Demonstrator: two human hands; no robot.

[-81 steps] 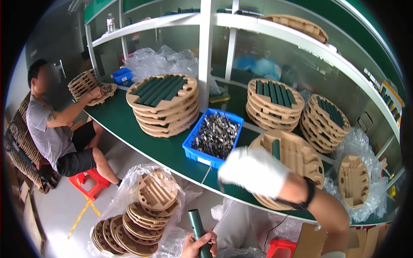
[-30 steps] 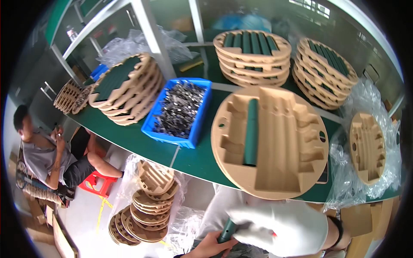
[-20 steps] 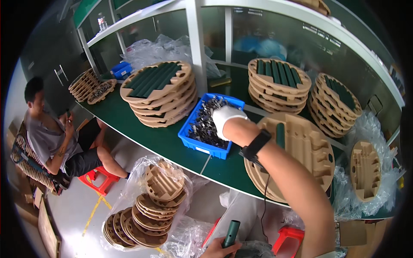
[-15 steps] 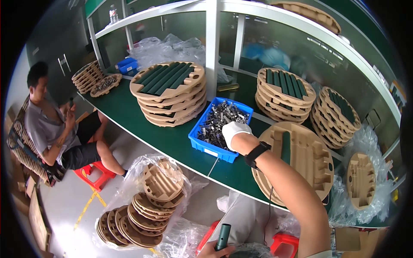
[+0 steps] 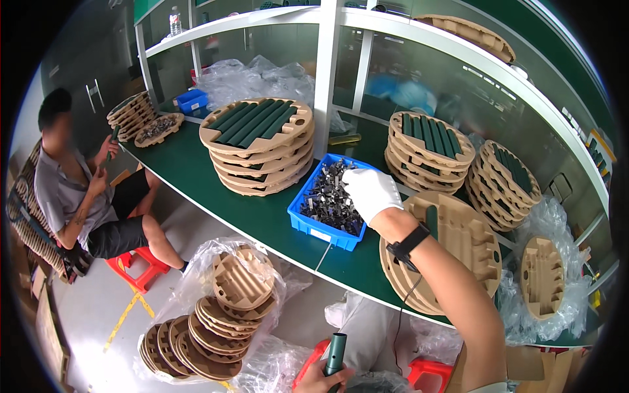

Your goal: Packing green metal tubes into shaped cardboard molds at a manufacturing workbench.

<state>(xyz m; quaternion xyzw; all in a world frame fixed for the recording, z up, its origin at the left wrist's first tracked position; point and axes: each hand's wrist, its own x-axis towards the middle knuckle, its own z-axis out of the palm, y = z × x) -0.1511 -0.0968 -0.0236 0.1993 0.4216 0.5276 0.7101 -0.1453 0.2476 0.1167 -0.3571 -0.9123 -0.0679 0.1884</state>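
Note:
My left hand, low in the picture, is wrapped around a dark green tube that stands nearly upright with its open end up. My right hand, in a white glove, is over the blue bin on the table. Its fingers are bunched at the heap of small dark and silvery metal parts; whatever they pinch is too small to make out. Beside that forearm lies a round brown moulded tray, with a single green tube in one of its grooves.
Stacked trays of green tubes stand left of the bin and behind it at right. A loose tray rests on plastic wrap at far right. Wrapped trays sit on the floor. A seated co-worker holds a tube at left.
My right hand has shifted slightly up the bin, showing more of the glove above the parts. My left hand keeps hold of the tube. The co-worker has brought both hands to a tube.

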